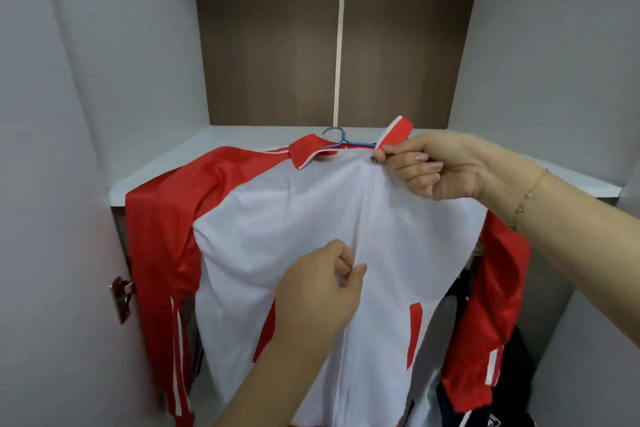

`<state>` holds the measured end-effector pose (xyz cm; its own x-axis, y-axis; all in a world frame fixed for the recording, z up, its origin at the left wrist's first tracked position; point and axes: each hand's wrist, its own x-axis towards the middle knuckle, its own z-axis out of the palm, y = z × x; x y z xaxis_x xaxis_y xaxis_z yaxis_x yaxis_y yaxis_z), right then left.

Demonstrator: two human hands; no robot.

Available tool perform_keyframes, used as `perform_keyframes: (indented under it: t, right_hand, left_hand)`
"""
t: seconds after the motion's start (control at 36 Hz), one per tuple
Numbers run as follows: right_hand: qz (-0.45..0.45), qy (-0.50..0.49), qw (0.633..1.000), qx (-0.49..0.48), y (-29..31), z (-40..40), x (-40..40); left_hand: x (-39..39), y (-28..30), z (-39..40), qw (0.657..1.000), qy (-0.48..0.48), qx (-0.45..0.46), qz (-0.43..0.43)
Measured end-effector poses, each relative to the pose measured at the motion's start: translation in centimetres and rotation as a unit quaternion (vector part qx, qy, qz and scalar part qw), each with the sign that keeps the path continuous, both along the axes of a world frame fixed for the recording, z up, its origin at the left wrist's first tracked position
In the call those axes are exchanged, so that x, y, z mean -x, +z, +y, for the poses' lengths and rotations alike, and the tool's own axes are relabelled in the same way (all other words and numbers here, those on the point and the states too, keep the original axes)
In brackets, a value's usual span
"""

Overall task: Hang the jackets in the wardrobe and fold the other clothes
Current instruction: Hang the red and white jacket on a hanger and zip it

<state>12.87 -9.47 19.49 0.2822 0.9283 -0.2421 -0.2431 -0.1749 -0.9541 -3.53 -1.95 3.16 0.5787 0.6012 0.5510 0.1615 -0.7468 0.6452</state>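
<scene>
**2 hands on a red and white jacket at the wardrobe shelf**

2 hands hold 1 jacket [294, 218] in front of the open wardrobe [540, 45]. The jacket has a white body, red sleeves with white stripes, a red collar and 2 red pocket strips low on the front. It sits on a blue hanger [341, 140], and only the hook and a short part of the hanger show, between the 2 collar halves. The hook rises just above the front edge of the white shelf [242, 139], and the top of the jacket lies against this edge. The rest of the jacket hangs down below the shelf, with 1 sleeve on each side.

The right hand [440, 166] is at the collar, just beside the hanger and level with the shelf edge. Its thumb and first finger pinch the zip edge of the jacket at the base of the right collar half, and the other fingers are curled under. A thin bracelet [528, 192] is on this wrist.

The left hand [322, 284] is below the shelf, at the middle of the white front. Its fingers are curled and they pinch the cloth near the centre line of the jacket.

Above the shelf, the back panel [277, 28] of the wardrobe is dark brown with 1 pale vertical strip. Below the shelf, to the left of the jacket, a metal hinge [121, 298] is fixed on the grey door. Below the shelf on the right, behind the red sleeve, dark clothes [516, 367] hang.
</scene>
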Motion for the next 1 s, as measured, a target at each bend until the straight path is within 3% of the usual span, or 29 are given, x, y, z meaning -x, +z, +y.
perform_keyframes:
  t: [0.11, 0.28, 0.39, 0.56, 0.86, 0.92, 0.94, 0.97, 1.0]
  right_hand:
    - [-0.050, 0.019, 0.998, 0.026, 1.1, 1.7, -1.5]
    - [-0.025, 0.028, 0.999, 0.035, 1.0, 3.3, -3.3]
    - [0.051, 0.054, 0.997, 0.024, 2.2, 5.1, -4.4]
    - [0.063, 0.033, 0.997, 0.035, 4.0, 9.0, -6.2]
    - [0.081, -0.074, 0.993, -0.051, 9.6, 13.0, -9.1]
    - [0.006, -0.078, 0.996, -0.033, 9.7, 13.8, -9.0]
    - [-0.088, -0.085, 0.992, -0.020, 9.4, 14.2, -8.8]
    - [-0.230, -0.102, 0.968, -0.006, 8.8, 14.4, -8.6]
    - [-0.397, -0.127, 0.909, 0.015, 8.3, 14.4, -8.5]
  left_hand:
    - [-1.6, 4.3, 1.8, 0.991, 0.049, -0.103, -0.069]
    - [-4.6, 7.3, 3.8, 0.982, 0.108, -0.154, -0.010]
    - [-5.1, 7.2, 4.2, 0.980, 0.106, -0.167, -0.027]
    - [-5.4, 7.8, 4.7, 0.987, 0.074, -0.143, -0.014]
    - [-5.0, 8.4, 5.2, 0.990, 0.038, -0.132, 0.024]
    - [-5.0, 8.4, 5.2, 0.989, 0.042, -0.136, 0.024]
    - [-5.0, 8.4, 5.3, 0.990, 0.045, -0.135, 0.023]
    - [-5.1, 8.4, 5.5, 0.990, 0.046, -0.130, 0.022]
    - [-5.1, 8.4, 5.7, 0.991, 0.044, -0.122, 0.019]
